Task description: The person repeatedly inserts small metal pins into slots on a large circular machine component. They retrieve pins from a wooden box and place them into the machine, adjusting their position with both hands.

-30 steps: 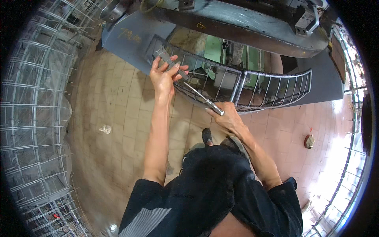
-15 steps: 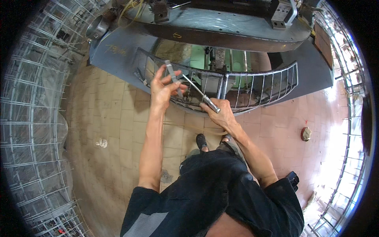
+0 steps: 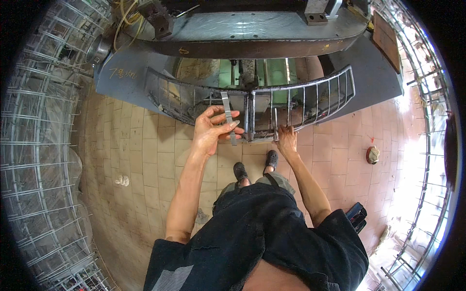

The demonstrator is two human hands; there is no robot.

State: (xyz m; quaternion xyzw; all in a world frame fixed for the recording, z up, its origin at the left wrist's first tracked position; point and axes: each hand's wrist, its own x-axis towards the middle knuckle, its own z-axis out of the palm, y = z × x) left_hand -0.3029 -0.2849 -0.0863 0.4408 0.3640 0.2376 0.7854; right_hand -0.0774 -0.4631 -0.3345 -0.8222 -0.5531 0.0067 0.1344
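Wire grids [image 3: 38, 166] line the frame's left side. At upper left, a metal pot [image 3: 99, 48] sits near yellow tubing [image 3: 130, 22]; a brown board [image 3: 387, 42] is at upper right. On the tiled floor [image 3: 141, 208], a crumpled white scrap [image 3: 122, 180] lies at left, a pale bundle [image 3: 373, 154] at right.

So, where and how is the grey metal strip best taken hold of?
I would grip the grey metal strip by its upper end, from the right: it is long and flat, that end sticks out, and the left hand holds it lower, from the left.
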